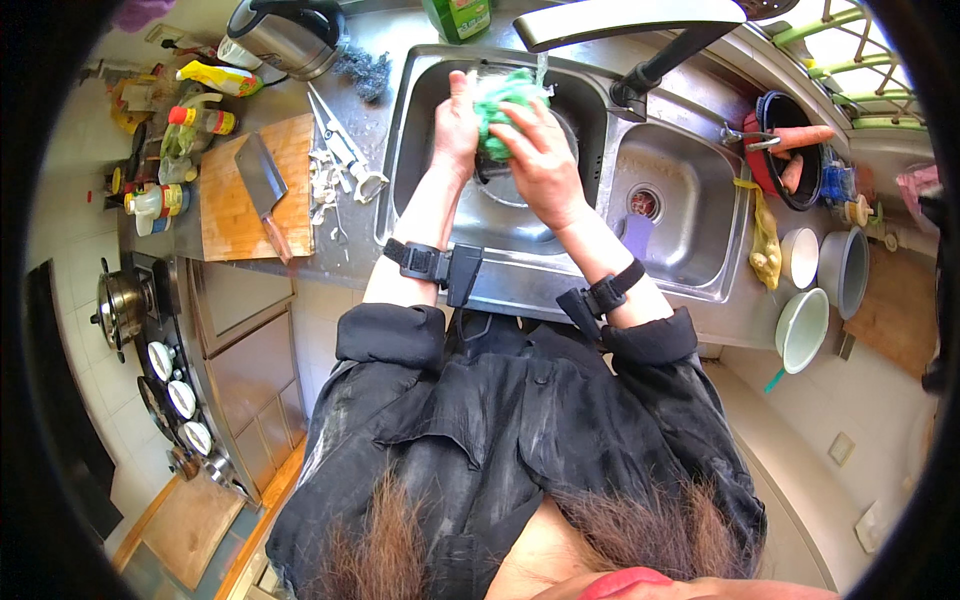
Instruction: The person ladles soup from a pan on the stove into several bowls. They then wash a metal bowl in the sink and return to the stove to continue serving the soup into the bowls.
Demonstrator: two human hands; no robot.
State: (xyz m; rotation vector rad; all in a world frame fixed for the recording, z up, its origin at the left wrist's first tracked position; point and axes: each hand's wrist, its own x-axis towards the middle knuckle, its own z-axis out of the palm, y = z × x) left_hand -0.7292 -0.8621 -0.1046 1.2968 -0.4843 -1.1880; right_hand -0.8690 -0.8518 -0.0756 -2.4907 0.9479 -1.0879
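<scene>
Both hands are over the large basin of a stainless steel sink [517,262]. My right hand [541,154] presses a wet green cloth [504,101], fingers spread across it. My left hand [456,127], thumb upward, grips a clear, shiny item [487,77] from the left side. The cloth and fingers hide most of that item, so its kind cannot be told. A thin stream of water [541,69] falls from the faucet [622,26] just behind the cloth. Below the hands, a round vessel in the basin is partly hidden.
Left of the sink lie a cleaver [262,184] on a wooden cutting board [217,202], white kitchen scissors [341,139] and pale peelings [322,180]. An electric kettle [289,37] stands behind. At right are the small basin [675,217], a red colander with carrots [765,150] and bowls [802,330].
</scene>
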